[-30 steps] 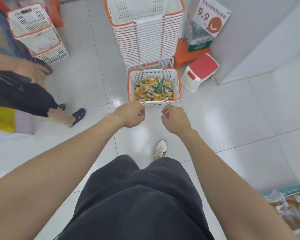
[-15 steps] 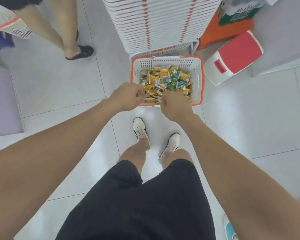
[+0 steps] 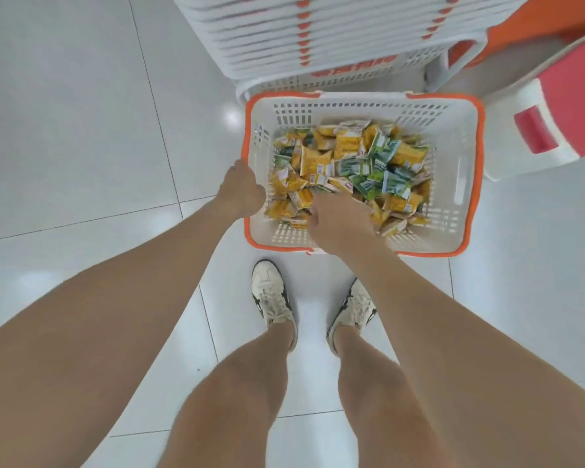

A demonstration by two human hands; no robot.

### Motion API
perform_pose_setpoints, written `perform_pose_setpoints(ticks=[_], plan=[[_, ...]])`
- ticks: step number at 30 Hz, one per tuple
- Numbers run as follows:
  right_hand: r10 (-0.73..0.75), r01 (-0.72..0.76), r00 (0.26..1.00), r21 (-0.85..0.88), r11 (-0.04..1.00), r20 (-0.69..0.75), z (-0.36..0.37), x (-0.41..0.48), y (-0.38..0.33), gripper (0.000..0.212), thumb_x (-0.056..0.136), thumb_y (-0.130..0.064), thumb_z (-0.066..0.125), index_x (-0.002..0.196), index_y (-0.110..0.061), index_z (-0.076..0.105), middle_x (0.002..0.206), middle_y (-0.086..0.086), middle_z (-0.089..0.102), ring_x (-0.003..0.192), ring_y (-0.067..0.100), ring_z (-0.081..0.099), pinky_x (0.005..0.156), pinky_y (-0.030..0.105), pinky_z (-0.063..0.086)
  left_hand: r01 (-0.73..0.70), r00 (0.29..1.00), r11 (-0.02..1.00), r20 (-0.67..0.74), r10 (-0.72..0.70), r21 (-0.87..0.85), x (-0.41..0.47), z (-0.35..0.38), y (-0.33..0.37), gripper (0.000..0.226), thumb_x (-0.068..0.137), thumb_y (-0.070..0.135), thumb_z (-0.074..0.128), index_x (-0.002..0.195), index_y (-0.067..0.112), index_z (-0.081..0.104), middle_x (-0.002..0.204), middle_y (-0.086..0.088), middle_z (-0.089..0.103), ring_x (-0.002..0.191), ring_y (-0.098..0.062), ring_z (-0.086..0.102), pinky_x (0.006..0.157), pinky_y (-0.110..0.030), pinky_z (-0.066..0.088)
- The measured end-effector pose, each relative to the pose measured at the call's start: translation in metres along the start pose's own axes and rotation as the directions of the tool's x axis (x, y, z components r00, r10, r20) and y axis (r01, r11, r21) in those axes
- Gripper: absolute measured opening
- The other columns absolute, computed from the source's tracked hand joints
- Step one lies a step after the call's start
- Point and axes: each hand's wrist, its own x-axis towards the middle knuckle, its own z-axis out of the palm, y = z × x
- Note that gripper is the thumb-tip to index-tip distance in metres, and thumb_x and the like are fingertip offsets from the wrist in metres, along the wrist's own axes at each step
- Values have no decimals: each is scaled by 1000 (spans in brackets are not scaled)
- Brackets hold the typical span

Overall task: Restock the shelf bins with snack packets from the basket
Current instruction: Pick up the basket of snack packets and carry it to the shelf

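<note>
Since no shelf bin shows anywhere in view, nothing can be counted as restocked; the stage is judged to be the pick-up, with carrying and binning all left to do.

- Basket (image 3: 453,130) – white, orange-rimmed, on the floor (image 3: 81,130) directly under both hands. Holds a deep loose heap.
- Snack packets (image 3: 345,157) – yellow and green, all inside the basket, lying beneath and beyond the right hand and just to the right of the left hand. None seen outside it.
- Left hand (image 3: 240,190) – lies across the basket's left rim, back upward, fingers dipping inside and out of sight. Whether it grips the rim, takes a packet or only rests there cannot be told.
- Right hand (image 3: 341,224) – inside the basket at its near side, back upward, fingers pushed down into the heap and hidden. It touches the packets; whether it has closed on any cannot be told.
- The two hands are apart, the near-left part of the heap between them.
- Stack of empty baskets (image 3: 318,35) – beyond both hands, just behind the filled basket.
- Red-and-white stool (image 3: 554,106) – beyond and to the right of the right hand, beside the basket.
</note>
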Motion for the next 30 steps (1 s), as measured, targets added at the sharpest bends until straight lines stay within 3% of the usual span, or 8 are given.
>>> perform_pose_setpoints(ticks=[6,10,13,16,20,23,26,30], plan=[[28,-29,999,70,997,17,27,18,18,11,96,-18,48,99,-14,57,77,3,56,74,30,58,63,36,41,192,953,975,-216,-212,-111,21,18,9,44,95,9,61,133,3,40,131,-18,53,115,-40,60,76,-41,47],[152,-151,988,179,972,5,18,-11,31,16,99,-21,45,96,-13,58,81,5,62,74,28,62,63,37,53,68,917,954,-359,-175,-291,-21,14,38,27,89,38,64,100,15,56,99,-6,63,83,-26,67,65,-37,54],[380,-366,925,335,868,26,7,-38,53,21,99,-25,43,92,-11,57,78,6,61,73,30,62,68,42,58,-126,970,803,-243,-24,-583,-60,28,76,18,88,26,59,86,11,50,81,-21,66,62,-28,71,59,-45,61],[588,-547,808,390,741,16,6,-57,96,24,94,-27,43,92,-10,59,87,7,63,88,35,64,83,48,56,-209,970,770,-28,241,-603,-72,56,120,15,94,19,58,98,6,51,81,-26,62,60,-31,61,60,-47,59],[773,-671,630,455,585,-66,18,-63,169,56,90,-14,56,144,-10,43,145,12,47,133,36,46,105,51,40,-153,940,803,166,298,-575,-58,95,166,9,101,10,49,105,17,48,86,-12,52,68,-25,50,70,-50,54],[766,-653,634,604,458,104,32,-55,213,85,91,-11,57,163,-14,11,167,10,24,147,36,34,113,52,39,-146,944,833,178,279,-533,-42,116,175,8,106,14,44,112,18,49,93,-10,63,73,-26,59,80,-53,58],[746,-563,649,754,339,149,38,-51,228,63,90,-18,59,150,-15,39,135,8,59,118,31,58,87,38,52,-149,947,842,171,272,-518,-38,125,175,12,106,13,48,117,14,51,100,-13,70,78,-27,71,78,-46,63],[854,-477,508,788,389,-114,13,-64,196,32,89,-14,56,121,-13,60,97,0,64,86,25,62,63,28,43,-65,961,811,184,209,-582,-45,111,177,16,105,13,56,120,10,59,104,-7,72,94,-22,76,83,-41,65]])
